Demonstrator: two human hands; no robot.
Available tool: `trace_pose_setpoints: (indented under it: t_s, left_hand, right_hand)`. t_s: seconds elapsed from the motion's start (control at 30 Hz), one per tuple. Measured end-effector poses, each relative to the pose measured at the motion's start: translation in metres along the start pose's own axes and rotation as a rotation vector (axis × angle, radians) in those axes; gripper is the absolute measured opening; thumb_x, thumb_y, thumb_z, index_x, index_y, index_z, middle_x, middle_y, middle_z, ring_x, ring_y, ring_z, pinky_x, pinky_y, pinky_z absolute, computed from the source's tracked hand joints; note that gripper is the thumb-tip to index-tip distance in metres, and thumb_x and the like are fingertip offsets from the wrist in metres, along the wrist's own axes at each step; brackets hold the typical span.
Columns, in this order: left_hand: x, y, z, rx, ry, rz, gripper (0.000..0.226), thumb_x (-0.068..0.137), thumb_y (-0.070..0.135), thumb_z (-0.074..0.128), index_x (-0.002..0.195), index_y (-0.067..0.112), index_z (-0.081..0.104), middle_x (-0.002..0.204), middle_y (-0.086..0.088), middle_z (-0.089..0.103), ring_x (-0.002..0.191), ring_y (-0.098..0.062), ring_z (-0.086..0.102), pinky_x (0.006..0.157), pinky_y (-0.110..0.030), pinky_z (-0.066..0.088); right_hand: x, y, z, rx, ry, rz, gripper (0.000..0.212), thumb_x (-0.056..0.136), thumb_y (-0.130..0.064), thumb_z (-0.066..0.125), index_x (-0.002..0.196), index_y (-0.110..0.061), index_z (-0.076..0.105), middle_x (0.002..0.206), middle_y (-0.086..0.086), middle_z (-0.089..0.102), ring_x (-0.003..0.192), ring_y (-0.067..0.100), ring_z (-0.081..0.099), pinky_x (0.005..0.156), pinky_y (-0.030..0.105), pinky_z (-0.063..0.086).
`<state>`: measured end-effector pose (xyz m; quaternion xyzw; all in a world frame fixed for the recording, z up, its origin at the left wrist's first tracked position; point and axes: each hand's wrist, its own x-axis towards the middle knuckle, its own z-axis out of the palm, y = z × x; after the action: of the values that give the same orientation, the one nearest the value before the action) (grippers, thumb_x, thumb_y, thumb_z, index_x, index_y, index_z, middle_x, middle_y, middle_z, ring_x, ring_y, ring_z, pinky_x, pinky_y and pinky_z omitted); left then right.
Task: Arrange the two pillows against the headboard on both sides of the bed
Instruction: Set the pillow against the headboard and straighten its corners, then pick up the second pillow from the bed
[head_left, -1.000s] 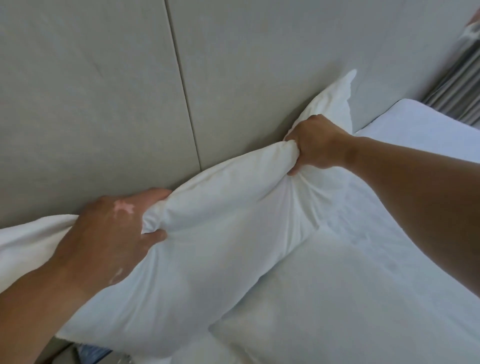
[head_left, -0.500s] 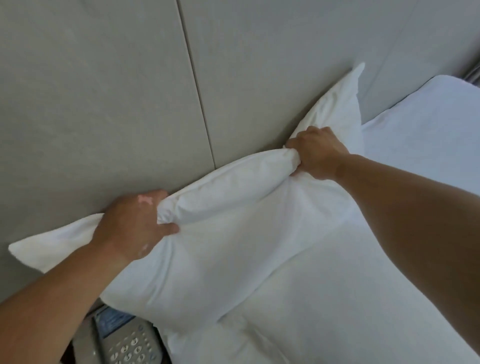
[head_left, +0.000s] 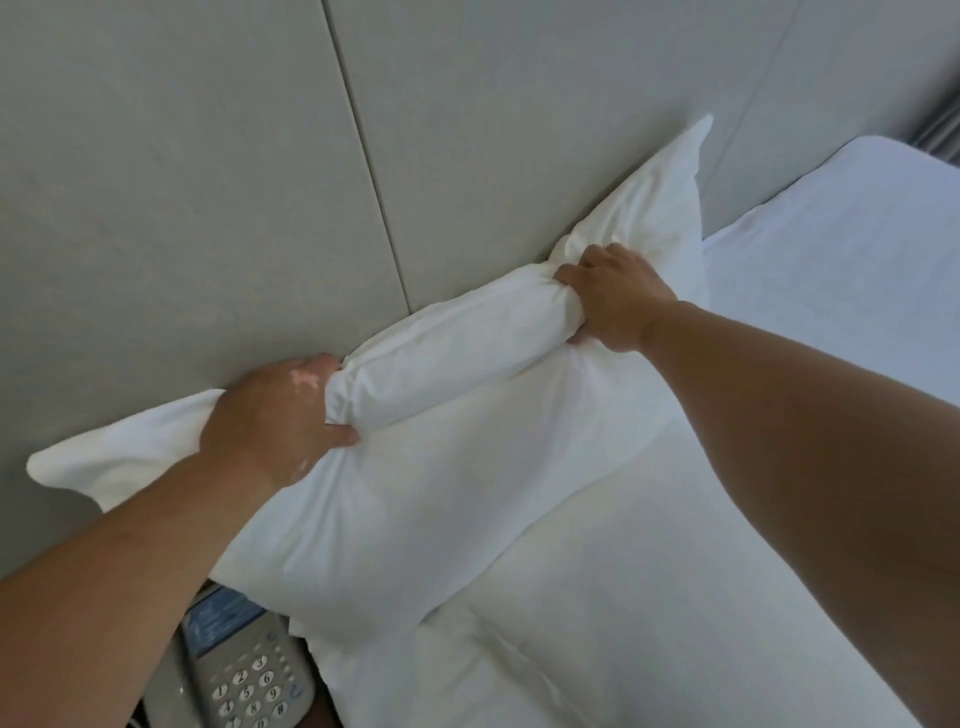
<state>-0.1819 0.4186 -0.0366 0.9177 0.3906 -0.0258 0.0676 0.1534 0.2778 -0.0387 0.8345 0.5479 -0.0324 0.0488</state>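
A white pillow (head_left: 415, 493) leans against the grey padded headboard (head_left: 208, 208) at the near side of the bed. My left hand (head_left: 275, 410) grips its top edge near the left corner. Further along the same edge, my right hand (head_left: 613, 296) grips near the right corner, and the fabric is bunched into a roll between the two hands. Both pillow corners stick out past my hands. I see only this one pillow; a second one is not in view.
The bed (head_left: 727, 597) with its white sheet stretches to the right and toward me. A grey desk phone (head_left: 249, 680) with a keypad sits low at the left, beside the bed. A curtain edge (head_left: 940, 130) shows at the far right.
The pillow has shifted up and back against the headboard with both hands still on its top edge. The view has pulled back, and the phone has come into sight.
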Motion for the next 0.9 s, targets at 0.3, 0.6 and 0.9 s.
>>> trace_pose_setpoints:
  t_s: [0.3,0.6,0.9]
  left_hand:
    - [-0.088,0.093,0.014,-0.154,0.336,0.252,0.063,0.070,0.017,0.089,0.128,0.004,0.067,0.128,-0.018,0.062,0.120,-0.041,0.056,0.102,-0.051,0.050]
    - [-0.215,0.247,0.141,-0.475,-0.443,-0.004,0.042,0.085,0.057,0.059,0.116,0.030,0.054,0.120,0.007,0.054,0.117,-0.016,0.057,0.092,-0.031,0.052]
    - [-0.278,0.293,0.217,-1.318,-0.866,-0.756,0.084,0.053,0.068,0.089,0.119,0.021,0.068,0.100,0.006,0.082,0.098,-0.013,0.077,0.095,-0.038,0.056]
  right_hand:
    - [-0.152,0.044,0.018,0.329,0.015,0.242,0.095,0.089,-0.038,0.076,0.165,-0.024,0.019,0.170,0.005,0.024,0.154,0.029,0.023,0.118,0.046,0.034]
    - [-0.336,0.148,0.124,0.468,-0.438,0.718,0.125,0.064,-0.089,0.062,0.164,-0.024,0.024,0.169,0.007,0.028,0.152,0.029,0.031,0.120,0.048,0.031]
    - [-0.338,0.179,0.177,0.654,-0.551,0.788,0.136,0.050,-0.094,0.066,0.164,-0.033,0.022,0.167,0.003,0.034,0.151,0.030,0.035,0.119,0.042,0.029]
